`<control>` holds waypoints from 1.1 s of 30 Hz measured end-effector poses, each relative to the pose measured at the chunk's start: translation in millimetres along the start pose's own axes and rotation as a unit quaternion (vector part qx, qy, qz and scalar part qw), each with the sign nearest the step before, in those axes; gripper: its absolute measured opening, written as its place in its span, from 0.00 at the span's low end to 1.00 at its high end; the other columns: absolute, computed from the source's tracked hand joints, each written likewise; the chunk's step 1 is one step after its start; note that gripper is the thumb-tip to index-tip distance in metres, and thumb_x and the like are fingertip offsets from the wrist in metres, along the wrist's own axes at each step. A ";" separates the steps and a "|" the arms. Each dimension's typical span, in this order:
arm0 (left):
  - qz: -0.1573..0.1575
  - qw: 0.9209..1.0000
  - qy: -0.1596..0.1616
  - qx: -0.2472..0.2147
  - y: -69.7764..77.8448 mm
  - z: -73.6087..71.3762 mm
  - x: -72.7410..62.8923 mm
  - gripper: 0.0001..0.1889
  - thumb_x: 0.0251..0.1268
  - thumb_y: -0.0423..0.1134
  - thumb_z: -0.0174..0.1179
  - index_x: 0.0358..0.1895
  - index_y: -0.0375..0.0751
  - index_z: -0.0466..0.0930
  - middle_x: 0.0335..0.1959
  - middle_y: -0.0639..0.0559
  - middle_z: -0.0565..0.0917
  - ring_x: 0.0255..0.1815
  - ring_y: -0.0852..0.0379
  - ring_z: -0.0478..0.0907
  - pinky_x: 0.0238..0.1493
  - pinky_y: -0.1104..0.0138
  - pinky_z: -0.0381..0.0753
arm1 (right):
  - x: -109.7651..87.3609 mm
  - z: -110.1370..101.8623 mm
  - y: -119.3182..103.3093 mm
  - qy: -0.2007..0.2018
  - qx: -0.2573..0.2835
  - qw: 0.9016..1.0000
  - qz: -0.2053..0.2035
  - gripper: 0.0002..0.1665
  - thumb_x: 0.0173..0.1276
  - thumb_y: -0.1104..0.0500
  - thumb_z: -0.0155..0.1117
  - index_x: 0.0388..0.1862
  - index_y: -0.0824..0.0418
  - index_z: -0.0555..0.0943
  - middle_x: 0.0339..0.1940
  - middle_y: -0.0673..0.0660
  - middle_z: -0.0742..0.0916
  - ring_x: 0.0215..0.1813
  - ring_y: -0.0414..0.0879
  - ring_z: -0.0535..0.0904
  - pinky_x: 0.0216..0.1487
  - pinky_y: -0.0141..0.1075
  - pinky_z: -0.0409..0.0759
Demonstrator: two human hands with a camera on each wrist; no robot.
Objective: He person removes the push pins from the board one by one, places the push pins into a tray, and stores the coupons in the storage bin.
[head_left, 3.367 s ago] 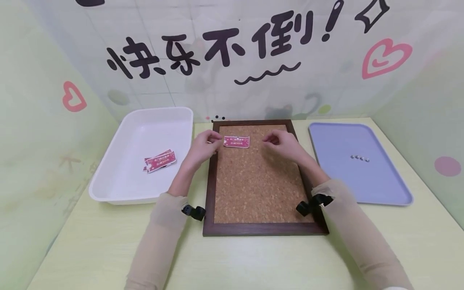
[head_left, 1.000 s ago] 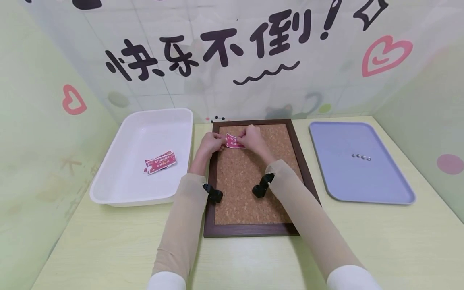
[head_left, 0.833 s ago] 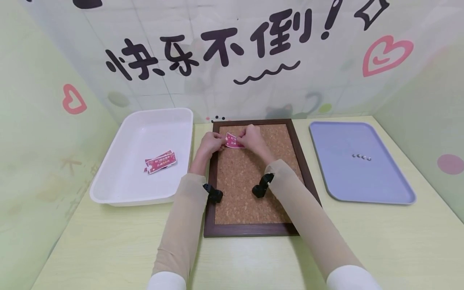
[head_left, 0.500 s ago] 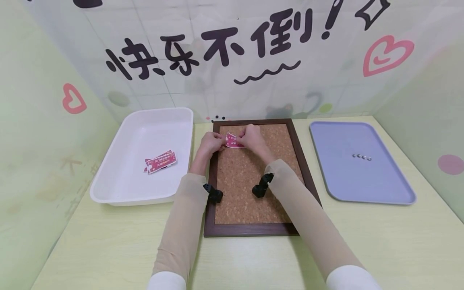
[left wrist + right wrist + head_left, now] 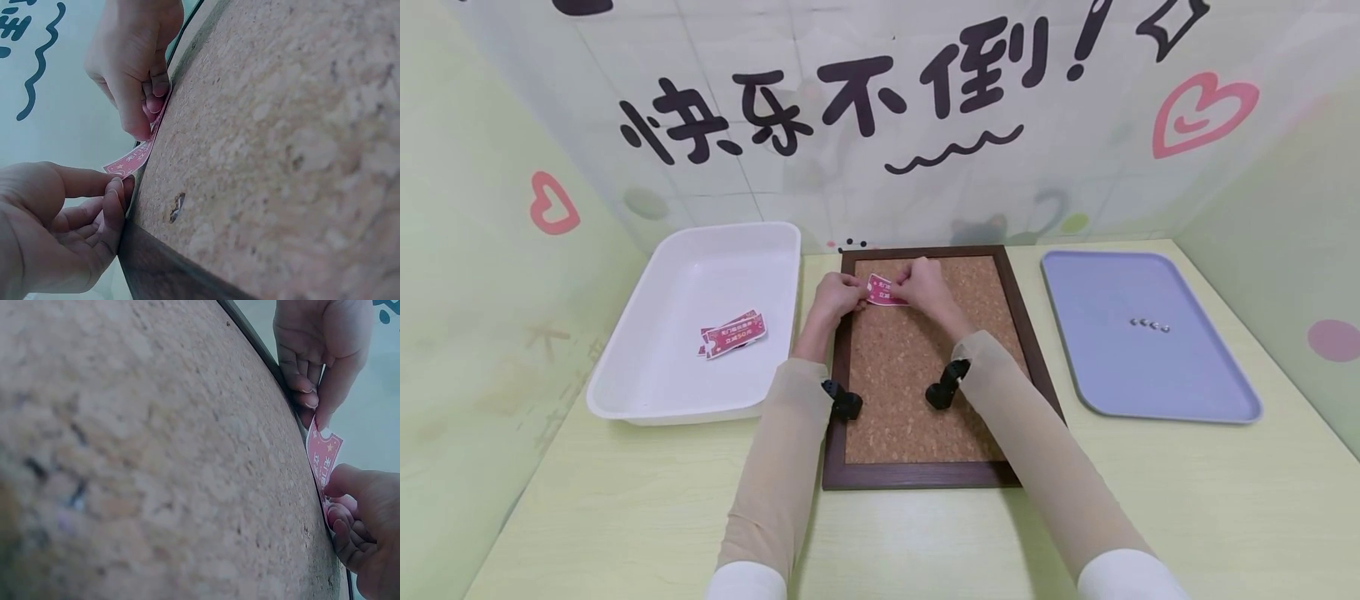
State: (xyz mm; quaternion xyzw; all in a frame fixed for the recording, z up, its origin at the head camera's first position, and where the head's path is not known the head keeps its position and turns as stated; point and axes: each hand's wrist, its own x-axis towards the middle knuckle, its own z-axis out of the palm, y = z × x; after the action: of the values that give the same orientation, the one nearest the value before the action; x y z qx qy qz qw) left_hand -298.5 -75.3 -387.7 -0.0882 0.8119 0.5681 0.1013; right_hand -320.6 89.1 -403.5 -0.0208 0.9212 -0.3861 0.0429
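Note:
A pink paper coupon (image 5: pixel 880 289) lies near the top left of a brown-framed corkboard (image 5: pixel 925 375). My left hand (image 5: pixel 838 296) pinches its left end between thumb and forefinger. The right hand (image 5: pixel 922 286) bends over the coupon's middle and covers its right part; in the right wrist view that thumb and curled fingers pinch at the coupon (image 5: pixel 323 453). The coupon's left end stands lifted from the cork in the left wrist view. Whether a tack sits under the right fingertips is hidden.
To the left, a white plastic tub (image 5: pixel 658 367) holds a small pile of similar coupons (image 5: pixel 733 335). A blue tray (image 5: pixel 1157 379) on the right bears several small silver tacks (image 5: pixel 1150 325) in a row. A printed cloth backdrop (image 5: pixel 887 192) stands behind the board.
Since 3.4 seconds ago, both hands have come in from beside the coupon to grip it, and its left end has bent up. Over the last second the hands stay almost still.

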 end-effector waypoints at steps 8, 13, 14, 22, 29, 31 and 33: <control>-0.011 1.000 0.002 -0.016 0.7 -0.1 -1.2 0.12 0.70 0.28 0.59 0.53 0.25 0.81 0.42 0.40 0.80 0.27 0.60 0.77 0.33 0.73 0.80 | 0.8 -2.0 2.1 -0.007 0.005 1.000 -0.006 0.10 0.67 0.59 0.71 0.42 0.66 0.86 0.39 0.60 0.87 0.37 0.47 0.79 0.31 0.31 0.76; -0.015 1.000 0.007 -0.013 0.3 1.1 -0.3 0.11 0.69 0.27 0.59 0.51 0.26 0.82 0.41 0.41 0.80 0.27 0.60 0.77 0.32 0.73 0.79 | 1.6 -2.8 4.2 -0.009 0.004 1.000 -0.014 0.10 0.67 0.59 0.71 0.41 0.66 0.86 0.38 0.60 0.87 0.37 0.47 0.78 0.31 0.31 0.75; -0.015 1.000 0.008 -0.012 0.1 1.4 0.0 0.11 0.69 0.26 0.59 0.51 0.26 0.82 0.41 0.42 0.79 0.27 0.60 0.77 0.32 0.74 0.79 | 1.7 -2.9 4.5 -0.009 0.004 1.000 -0.016 0.10 0.66 0.59 0.71 0.41 0.66 0.86 0.38 0.60 0.87 0.37 0.47 0.78 0.31 0.31 0.75; -0.017 1.000 0.012 -0.014 -0.4 2.5 1.3 0.11 0.69 0.26 0.59 0.51 0.25 0.82 0.42 0.41 0.79 0.27 0.60 0.77 0.31 0.75 0.79 | 1.1 -3.6 5.7 -0.006 0.006 1.000 -0.023 0.10 0.66 0.60 0.71 0.41 0.66 0.86 0.37 0.60 0.87 0.37 0.47 0.79 0.32 0.31 0.75; -0.024 1.000 0.010 -0.017 -0.1 1.7 1.9 0.11 0.70 0.26 0.59 0.52 0.26 0.81 0.42 0.42 0.79 0.28 0.60 0.78 0.37 0.72 0.82 | 1.1 -4.0 7.2 0.004 0.002 0.999 -0.035 0.10 0.65 0.60 0.70 0.40 0.66 0.87 0.36 0.59 0.88 0.36 0.46 0.78 0.30 0.29 0.73; -0.028 0.999 0.009 -0.019 0.3 1.2 1.9 0.11 0.70 0.26 0.59 0.52 0.26 0.81 0.43 0.41 0.80 0.29 0.59 0.78 0.39 0.71 0.82 | 0.9 -4.6 7.9 0.010 0.004 0.999 -0.037 0.10 0.64 0.60 0.70 0.40 0.66 0.87 0.35 0.59 0.88 0.35 0.45 0.78 0.29 0.29 0.73; -0.030 0.999 0.010 -0.019 0.3 0.6 1.9 0.11 0.70 0.27 0.59 0.51 0.26 0.82 0.45 0.39 0.81 0.29 0.59 0.78 0.37 0.72 0.82 | 0.1 -5.3 8.3 0.013 0.009 0.999 -0.037 0.09 0.64 0.60 0.70 0.39 0.65 0.87 0.35 0.58 0.88 0.35 0.45 0.78 0.30 0.29 0.73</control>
State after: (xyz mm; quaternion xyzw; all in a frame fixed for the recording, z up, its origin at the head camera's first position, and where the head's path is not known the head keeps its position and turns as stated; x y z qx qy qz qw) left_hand -300.4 -74.7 -388.2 -0.1197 0.7988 0.5795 0.1083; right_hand -321.2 98.6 -405.7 -0.0495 0.9168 -0.3960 0.0173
